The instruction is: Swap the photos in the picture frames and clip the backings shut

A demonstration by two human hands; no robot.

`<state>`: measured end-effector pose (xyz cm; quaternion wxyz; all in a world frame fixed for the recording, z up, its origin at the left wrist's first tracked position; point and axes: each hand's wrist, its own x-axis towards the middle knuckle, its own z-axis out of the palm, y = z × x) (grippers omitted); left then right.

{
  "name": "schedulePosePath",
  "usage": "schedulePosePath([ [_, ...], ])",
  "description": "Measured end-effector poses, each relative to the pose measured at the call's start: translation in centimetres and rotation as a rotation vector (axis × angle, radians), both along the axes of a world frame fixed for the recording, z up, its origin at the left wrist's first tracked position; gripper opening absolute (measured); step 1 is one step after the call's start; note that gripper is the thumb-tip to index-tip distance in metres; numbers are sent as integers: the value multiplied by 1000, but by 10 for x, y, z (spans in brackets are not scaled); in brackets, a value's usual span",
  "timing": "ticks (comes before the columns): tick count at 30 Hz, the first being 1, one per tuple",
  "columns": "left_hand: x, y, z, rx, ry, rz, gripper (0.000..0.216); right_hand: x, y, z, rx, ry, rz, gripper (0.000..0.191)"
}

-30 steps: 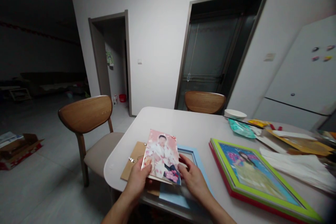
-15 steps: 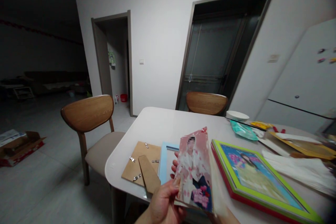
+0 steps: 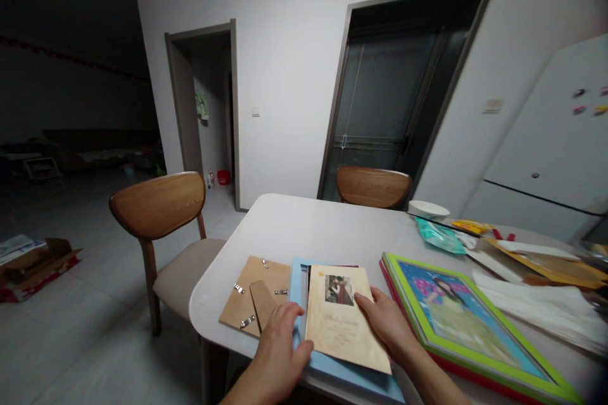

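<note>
A light blue picture frame lies face down near the front edge of the white table. On it rests a cream card with a small picture near its top, the back of the print. My left hand lies flat with fingers stretched out, fingertips on the frame's left edge and the card's corner. My right hand rests open on the card's right edge. A brown backing board with metal clips and a stand lies just left of the frame.
A larger framed picture with green and red border lies to the right. Beyond it are papers, a teal packet and a white bowl. Two wooden chairs stand at the table's left and far sides.
The pink print, held upright in my hands before, has been turned over and laid face down on the blue frame. Both hands now rest flat on it.
</note>
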<state>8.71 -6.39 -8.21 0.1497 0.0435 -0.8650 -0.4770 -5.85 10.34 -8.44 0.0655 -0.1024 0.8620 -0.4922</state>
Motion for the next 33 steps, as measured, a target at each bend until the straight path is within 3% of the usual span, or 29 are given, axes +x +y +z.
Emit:
schedulePosePath([
  [3, 0, 7, -2, -178, -41, -75, 40, -3, -8, -2, 210, 163, -6, 39],
  [10, 1, 12, 2, -408, -49, -171, 34, -1, -18, 0, 407, 295, 24, 36],
  [14, 1, 13, 5, -467, -65, -216, 37, 7, -17, -2, 582, 437, 29, 32],
  [18, 7, -8, 8, -440, -141, -166, 60, 11, -18, -4, 737, 588, 95, 28],
  [21, 16, -42, 4, -450, -210, 3, 71, 25, -31, 1, 670, 598, 153, 29],
  [24, 28, -72, -9, -464, -236, 154, 71, 53, -58, 9, 524, 612, 365, 32],
  [27, 40, -85, -27, -482, -176, 129, 68, 81, -90, 12, 471, 600, 526, 35],
  [30, 47, -91, -40, -491, -110, 106, 66, 94, -111, 8, 479, 569, 511, 36],
  [33, 49, -97, -38, -433, -32, 123, 54, 96, -113, 9, 317, 502, 525, 37],
])
